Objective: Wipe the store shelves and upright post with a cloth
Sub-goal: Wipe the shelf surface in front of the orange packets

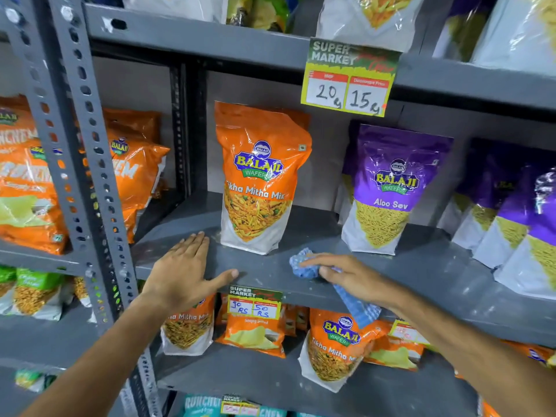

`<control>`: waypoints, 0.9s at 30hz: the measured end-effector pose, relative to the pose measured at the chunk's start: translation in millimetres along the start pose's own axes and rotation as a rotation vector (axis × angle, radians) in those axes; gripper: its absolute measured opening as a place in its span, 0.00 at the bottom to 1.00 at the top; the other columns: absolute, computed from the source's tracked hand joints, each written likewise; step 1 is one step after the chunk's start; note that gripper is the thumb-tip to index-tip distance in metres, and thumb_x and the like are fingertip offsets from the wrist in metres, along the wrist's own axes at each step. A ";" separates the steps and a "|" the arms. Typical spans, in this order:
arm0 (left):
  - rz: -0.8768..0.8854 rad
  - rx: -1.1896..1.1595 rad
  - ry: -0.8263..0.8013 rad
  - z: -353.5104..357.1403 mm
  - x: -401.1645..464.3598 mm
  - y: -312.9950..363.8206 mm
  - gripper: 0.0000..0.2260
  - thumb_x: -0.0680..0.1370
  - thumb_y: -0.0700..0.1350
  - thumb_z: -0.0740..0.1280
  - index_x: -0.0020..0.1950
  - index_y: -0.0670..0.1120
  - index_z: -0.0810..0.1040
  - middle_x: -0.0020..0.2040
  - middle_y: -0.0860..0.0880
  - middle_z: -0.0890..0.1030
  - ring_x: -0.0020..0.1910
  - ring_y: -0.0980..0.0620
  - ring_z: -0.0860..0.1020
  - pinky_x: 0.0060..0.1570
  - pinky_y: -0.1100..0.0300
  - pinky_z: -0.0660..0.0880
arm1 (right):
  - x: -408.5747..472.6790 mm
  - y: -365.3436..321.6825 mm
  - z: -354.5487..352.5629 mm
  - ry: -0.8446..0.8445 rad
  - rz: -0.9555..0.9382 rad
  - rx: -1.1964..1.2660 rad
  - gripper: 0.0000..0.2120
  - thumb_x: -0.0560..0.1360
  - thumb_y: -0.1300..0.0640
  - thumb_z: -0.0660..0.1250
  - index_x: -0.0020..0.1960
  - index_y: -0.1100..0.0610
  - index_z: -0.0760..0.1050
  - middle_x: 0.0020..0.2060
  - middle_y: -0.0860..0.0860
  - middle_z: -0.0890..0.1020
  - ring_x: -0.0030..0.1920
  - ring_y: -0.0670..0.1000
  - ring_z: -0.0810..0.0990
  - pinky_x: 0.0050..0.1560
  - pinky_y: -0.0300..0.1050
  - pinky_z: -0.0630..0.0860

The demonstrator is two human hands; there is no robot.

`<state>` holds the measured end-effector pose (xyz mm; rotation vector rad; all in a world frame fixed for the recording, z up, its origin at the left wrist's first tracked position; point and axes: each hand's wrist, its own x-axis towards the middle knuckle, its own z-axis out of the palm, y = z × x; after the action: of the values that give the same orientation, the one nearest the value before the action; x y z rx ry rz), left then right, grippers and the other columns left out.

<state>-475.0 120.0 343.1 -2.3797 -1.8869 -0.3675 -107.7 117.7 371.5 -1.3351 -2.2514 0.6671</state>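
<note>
A grey metal shelf (304, 236) runs across the middle of the head view. A blue cloth (304, 266) lies on its front part, one end hanging over the edge. My right hand (349, 273) presses flat on the cloth, fingers pointing left. My left hand (186, 270) lies flat and spread on the bare shelf to the left, thumb at the front edge. A grey perforated upright post (90, 188) stands left of that hand.
An orange Tikha Mitha Mix pouch (258, 176) stands just behind my hands, a purple Aloo Sev pouch (388, 188) to its right, more purple pouches (511, 218) beyond. A price tag (349, 76) hangs from the shelf above, another price tag (254, 302) on this shelf's edge.
</note>
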 end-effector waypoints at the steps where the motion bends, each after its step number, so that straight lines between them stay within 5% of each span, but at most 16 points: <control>1: -0.001 0.003 0.005 0.5 0.0 -0.2 0.58 0.70 0.83 0.38 0.84 0.41 0.55 0.85 0.44 0.57 0.84 0.48 0.55 0.82 0.53 0.50 | -0.1 1.3 -5.8 0.063 0.035 0.085 0.18 0.84 0.62 0.61 0.64 0.41 0.78 0.63 0.36 0.79 0.65 0.30 0.73 0.65 0.28 0.66; 3: -0.002 0.005 0.013 1.7 0.6 -1.3 0.58 0.70 0.83 0.39 0.84 0.41 0.56 0.85 0.44 0.58 0.84 0.48 0.56 0.82 0.53 0.51 | 11.4 10.8 -12.6 0.180 0.059 0.055 0.18 0.85 0.61 0.59 0.67 0.43 0.77 0.65 0.38 0.78 0.67 0.35 0.73 0.65 0.30 0.66; 8: 0.008 0.021 -0.002 2.3 2.0 -3.1 0.59 0.70 0.84 0.37 0.84 0.41 0.55 0.85 0.44 0.57 0.84 0.48 0.55 0.82 0.53 0.51 | 59.7 32.0 1.8 0.154 0.129 -0.342 0.19 0.85 0.56 0.56 0.74 0.46 0.70 0.75 0.47 0.71 0.76 0.51 0.66 0.73 0.48 0.64; 18: 0.010 0.017 -0.018 2.9 1.3 -3.6 0.59 0.70 0.84 0.37 0.84 0.40 0.55 0.85 0.43 0.57 0.84 0.47 0.55 0.83 0.51 0.52 | -10.0 -24.3 31.2 0.039 -0.032 -0.355 0.20 0.85 0.55 0.56 0.73 0.38 0.69 0.76 0.37 0.65 0.77 0.39 0.60 0.71 0.40 0.62; 21: 0.002 0.010 -0.023 3.0 0.5 -2.8 0.60 0.69 0.84 0.36 0.84 0.40 0.54 0.85 0.43 0.56 0.84 0.47 0.55 0.83 0.51 0.52 | -41.4 -30.1 25.7 -0.031 -0.082 -0.118 0.18 0.84 0.56 0.59 0.69 0.41 0.76 0.73 0.39 0.72 0.76 0.38 0.64 0.72 0.36 0.62; 24: -0.003 0.007 -0.017 3.5 1.2 -2.6 0.60 0.69 0.84 0.36 0.84 0.40 0.55 0.85 0.43 0.57 0.84 0.47 0.55 0.83 0.50 0.53 | -43.9 -15.7 7.4 0.109 -0.009 0.180 0.16 0.82 0.54 0.61 0.65 0.40 0.79 0.67 0.40 0.79 0.69 0.38 0.73 0.69 0.34 0.68; 27: -0.004 0.002 -0.009 3.3 1.9 -2.7 0.59 0.70 0.84 0.37 0.84 0.40 0.55 0.85 0.42 0.57 0.84 0.46 0.55 0.83 0.51 0.53 | -14.1 16.2 -1.6 0.231 0.065 -0.093 0.17 0.84 0.55 0.58 0.67 0.38 0.74 0.69 0.40 0.76 0.71 0.41 0.72 0.74 0.47 0.67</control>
<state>-476.8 123.1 340.1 -2.3811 -1.8951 -0.3552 -89.5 112.3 361.3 -1.4546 -2.0833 0.4097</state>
